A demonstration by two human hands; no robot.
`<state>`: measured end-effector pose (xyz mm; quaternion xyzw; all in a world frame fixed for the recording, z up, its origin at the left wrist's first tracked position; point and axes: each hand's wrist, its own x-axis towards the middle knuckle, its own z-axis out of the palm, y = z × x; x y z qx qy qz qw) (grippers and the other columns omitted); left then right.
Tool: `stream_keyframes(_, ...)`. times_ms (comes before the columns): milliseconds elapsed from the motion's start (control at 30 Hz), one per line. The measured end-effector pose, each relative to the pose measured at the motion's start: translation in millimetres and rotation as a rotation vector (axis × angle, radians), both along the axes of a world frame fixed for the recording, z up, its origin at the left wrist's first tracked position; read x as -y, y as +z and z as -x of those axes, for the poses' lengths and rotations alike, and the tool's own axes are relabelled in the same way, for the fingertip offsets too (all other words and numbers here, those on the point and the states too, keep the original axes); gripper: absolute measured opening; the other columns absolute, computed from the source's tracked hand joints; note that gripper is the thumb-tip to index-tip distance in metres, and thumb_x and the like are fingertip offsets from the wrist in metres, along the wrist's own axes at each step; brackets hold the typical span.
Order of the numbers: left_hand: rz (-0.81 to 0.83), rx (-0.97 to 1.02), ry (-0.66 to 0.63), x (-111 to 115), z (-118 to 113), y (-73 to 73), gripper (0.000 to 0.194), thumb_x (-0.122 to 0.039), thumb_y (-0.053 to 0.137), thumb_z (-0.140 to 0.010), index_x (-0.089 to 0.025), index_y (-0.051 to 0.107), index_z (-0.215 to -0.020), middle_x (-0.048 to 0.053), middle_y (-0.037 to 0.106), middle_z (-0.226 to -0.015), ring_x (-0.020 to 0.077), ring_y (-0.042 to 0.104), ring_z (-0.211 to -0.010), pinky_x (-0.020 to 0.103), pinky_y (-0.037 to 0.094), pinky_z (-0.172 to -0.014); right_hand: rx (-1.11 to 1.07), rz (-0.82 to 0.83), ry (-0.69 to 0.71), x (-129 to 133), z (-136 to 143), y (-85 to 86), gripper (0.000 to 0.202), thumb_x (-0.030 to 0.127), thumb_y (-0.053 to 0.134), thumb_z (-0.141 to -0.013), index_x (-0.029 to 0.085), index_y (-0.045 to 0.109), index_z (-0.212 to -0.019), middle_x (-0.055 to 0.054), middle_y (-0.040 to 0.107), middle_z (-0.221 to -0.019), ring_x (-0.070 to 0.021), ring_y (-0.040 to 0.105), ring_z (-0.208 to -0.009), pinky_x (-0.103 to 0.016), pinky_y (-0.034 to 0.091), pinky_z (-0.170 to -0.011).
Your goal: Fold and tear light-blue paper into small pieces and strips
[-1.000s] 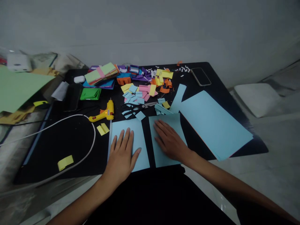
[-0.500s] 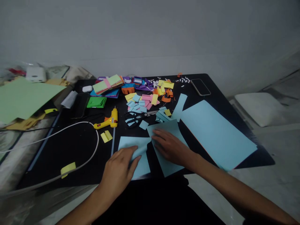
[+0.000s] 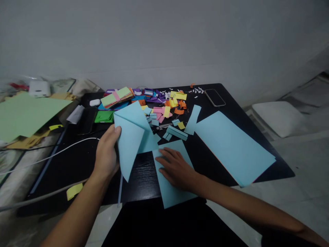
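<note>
My left hand (image 3: pixel 107 151) is closed on a folded light blue sheet of paper (image 3: pixel 131 137), its thumb over the left edge. The sheet is lifted and tilted, with a flap hanging down. Behind it, the yellow glue gun and most of the scissors (image 3: pixel 164 126) are hidden. To the right, my right hand (image 3: pixel 177 168) lies with fingers spread on a second light blue sheet (image 3: pixel 176 197) on the black table (image 3: pixel 144 181). Beyond that hand are small folded blue strips (image 3: pixel 177 132).
A stack of large blue sheets (image 3: pixel 233 147) lies right, beside a long blue strip (image 3: pixel 193 120). A phone (image 3: pixel 215 97) rests at the back right. Colourful scraps (image 3: pixel 161 110) and a banded paper bundle (image 3: pixel 117 97) sit at the back. A white cable (image 3: pixel 51 156) crosses the left side.
My left hand has lifted the left blue sheet off the table, moving left and up, and the sheet is now folded over. My right hand has shifted slightly left and down with its sheet.
</note>
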<state>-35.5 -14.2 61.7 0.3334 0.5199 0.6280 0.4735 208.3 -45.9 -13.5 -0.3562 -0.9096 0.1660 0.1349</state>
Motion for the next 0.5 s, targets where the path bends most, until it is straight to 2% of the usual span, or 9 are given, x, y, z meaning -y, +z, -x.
stream_keyframes(67,0.026,0.116,0.062,-16.4,-6.6,1.8,0.026,-0.039,0.079,-0.082,-0.017,0.075,-0.096,0.0,0.077,-0.081,0.021,0.073,-0.08,0.027,0.061,-0.068,-0.017,0.007,-0.022,-12.9,-5.6,-3.9,0.037,0.026,0.058,-0.102,0.018,0.059,-0.138,-0.019,0.053,-0.156,-0.0369,0.044,-0.149,-0.059,0.046,-0.116)
stream_keyframes(167,0.084,0.21,0.006,-36.5,-14.9,1.1,0.024,-0.04,0.073,-0.086,-0.018,0.076,-0.095,0.001,0.079,-0.081,0.0254,0.076,-0.086,0.033,0.064,-0.075,-0.119,0.035,-0.077,-40.0,-12.6,-5.1,0.035,0.026,0.061,-0.1,0.018,0.063,-0.134,-0.019,0.056,-0.153,-0.0361,0.048,-0.147,-0.061,0.045,-0.116)
stream_keyframes(267,0.145,0.267,-0.108,-48.1,-20.1,-7.8,0.031,-0.045,0.07,-0.087,-0.016,0.076,-0.098,0.005,0.08,-0.083,0.028,0.078,-0.088,0.038,0.065,-0.08,-0.363,0.142,-0.208,-66.0,-11.1,5.3,0.027,0.025,0.058,-0.099,0.017,0.068,-0.123,-0.018,0.069,-0.136,-0.0324,0.063,-0.132,-0.058,0.049,-0.113)
stream_keyframes(333,0.173,0.286,-0.181,-50.8,-22.3,-16.3,0.036,-0.047,0.07,-0.086,-0.016,0.076,-0.102,0.006,0.081,-0.089,0.0289,0.078,-0.091,0.04,0.064,-0.084,-0.574,0.344,-0.306,-77.9,-5.3,16.0,0.027,0.028,0.057,-0.099,0.017,0.069,-0.12,-0.014,0.075,-0.123,-0.0285,0.071,-0.118,-0.052,0.056,-0.106)
stream_keyframes(433,0.169,0.272,-0.237,-48.8,-24.6,-28.2,0.041,-0.05,0.073,-0.083,-0.016,0.074,-0.106,0.008,0.081,-0.095,0.0298,0.078,-0.096,0.04,0.064,-0.086,-0.817,0.757,-0.244,-86.0,5.3,27.3,0.029,0.02,0.058,-0.089,0.02,0.069,-0.116,-0.011,0.076,-0.117,-0.0251,0.075,-0.104,-0.044,0.065,-0.09)
stream_keyframes(500,0.15,0.247,-0.261,-45.2,-25.3,-34.6,0.044,-0.051,0.076,-0.081,-0.017,0.073,-0.109,0.008,0.081,-0.095,0.0293,0.077,-0.097,0.038,0.063,-0.086,-0.912,0.881,-0.25,-87.0,10.2,28.1,0.027,0.017,0.062,-0.084,0.02,0.069,-0.109,-0.009,0.076,-0.107,-0.0234,0.075,-0.095,-0.04,0.067,-0.083)
